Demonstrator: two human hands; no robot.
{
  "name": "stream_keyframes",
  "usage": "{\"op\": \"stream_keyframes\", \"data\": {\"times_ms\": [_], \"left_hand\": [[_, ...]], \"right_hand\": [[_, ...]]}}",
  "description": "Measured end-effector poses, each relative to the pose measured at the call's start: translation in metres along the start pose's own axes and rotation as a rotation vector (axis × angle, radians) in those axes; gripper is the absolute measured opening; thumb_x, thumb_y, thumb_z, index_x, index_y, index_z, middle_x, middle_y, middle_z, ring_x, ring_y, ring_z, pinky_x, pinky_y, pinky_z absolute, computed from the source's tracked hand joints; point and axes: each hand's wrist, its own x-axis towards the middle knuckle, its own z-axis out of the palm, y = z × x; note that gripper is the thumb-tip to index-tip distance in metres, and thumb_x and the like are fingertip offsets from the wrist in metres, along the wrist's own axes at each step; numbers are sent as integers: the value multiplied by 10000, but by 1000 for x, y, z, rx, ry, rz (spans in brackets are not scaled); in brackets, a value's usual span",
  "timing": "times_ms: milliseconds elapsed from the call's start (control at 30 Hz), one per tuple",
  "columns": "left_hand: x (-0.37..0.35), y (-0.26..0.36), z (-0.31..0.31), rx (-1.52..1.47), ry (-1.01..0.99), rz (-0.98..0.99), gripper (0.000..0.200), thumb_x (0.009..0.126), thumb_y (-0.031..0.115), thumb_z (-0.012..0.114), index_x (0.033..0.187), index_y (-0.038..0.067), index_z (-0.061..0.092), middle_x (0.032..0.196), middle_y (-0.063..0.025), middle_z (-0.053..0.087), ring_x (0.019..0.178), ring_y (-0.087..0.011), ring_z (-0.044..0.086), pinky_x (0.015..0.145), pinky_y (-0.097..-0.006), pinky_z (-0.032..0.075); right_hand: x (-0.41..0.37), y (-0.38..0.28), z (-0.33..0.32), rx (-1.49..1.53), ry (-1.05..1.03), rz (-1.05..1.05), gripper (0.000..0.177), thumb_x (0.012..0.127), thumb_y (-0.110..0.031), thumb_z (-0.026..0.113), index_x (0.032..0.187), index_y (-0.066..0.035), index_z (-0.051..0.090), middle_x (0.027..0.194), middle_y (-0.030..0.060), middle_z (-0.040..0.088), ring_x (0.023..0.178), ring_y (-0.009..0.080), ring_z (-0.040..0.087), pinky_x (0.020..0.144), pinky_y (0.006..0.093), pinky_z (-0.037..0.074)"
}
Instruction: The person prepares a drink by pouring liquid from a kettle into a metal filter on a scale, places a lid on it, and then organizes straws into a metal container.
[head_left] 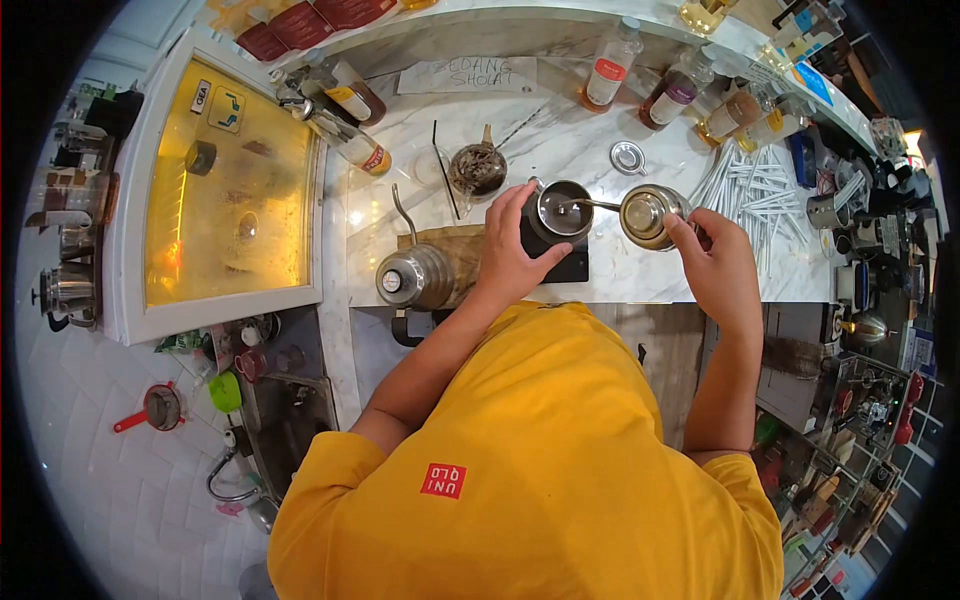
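My left hand [517,243] curls around the side of a metal cup [566,208], its thumb and fingers touching the wall. The cup stands upright over a black scale [568,262] and has a dark inside. In my right hand [722,262] is a small steel gooseneck kettle [650,216], gripped at its handle. The kettle's thin spout points left over the cup's mouth; whether liquid is flowing is hard to tell. A round metal lid [627,157] lies on the counter behind the cup and kettle. Left of the cup sits a glass vessel [478,170] with dark contents.
A larger gooseneck kettle [415,277] stands on a brown cloth [468,265] by the counter's front edge. Syrup bottles [611,68] line the back. Many white straws [755,200] lie spread at right. A yellow-paned cabinet [235,190] borders the left, above a sink [290,425].
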Motion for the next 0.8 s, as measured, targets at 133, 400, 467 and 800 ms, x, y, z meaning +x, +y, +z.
{"op": "stream_keyframes", "data": {"times_ms": [133, 400, 467, 800], "left_hand": [[-2, -1, 4, -2, 18, -12, 1009, 752, 259, 940, 1578, 88, 386, 1508, -164, 485, 1400, -343, 484, 1157, -459, 420], [-4, 1, 7, -5, 6, -49, 1039, 751, 280, 945, 1592, 89, 365, 1522, -170, 469, 1414, -340, 475, 1158, -462, 418], [-3, 3, 6, 7, 9, -25, 1020, 753, 285, 945, 1583, 88, 385, 1522, -174, 467, 1417, -348, 472, 1167, -461, 411], [-4, 4, 5, -4, 7, -32, 960, 764, 281, 936, 1559, 83, 435, 1524, -187, 461, 1432, -367, 446, 1193, -462, 381]], "right_hand": [[-2, 5, -3, 6, 5, 24, 366, 992, -298, 719, 919, 61, 712, 636, 135, 586, 563, 200, 481, 567, 373, 401], [-8, 8, -3, -49, -25, -38, 365, 981, -287, 719, 883, 64, 690, 664, 178, 588, 570, 266, 517, 584, 405, 420], [-7, 5, -2, -44, -36, -38, 366, 979, -282, 718, 874, 67, 682, 674, 187, 588, 575, 280, 518, 585, 408, 421], [2, -1, -3, -14, -21, -31, 376, 989, -293, 711, 890, 69, 686, 657, 174, 583, 571, 274, 501, 590, 402, 422]]}}
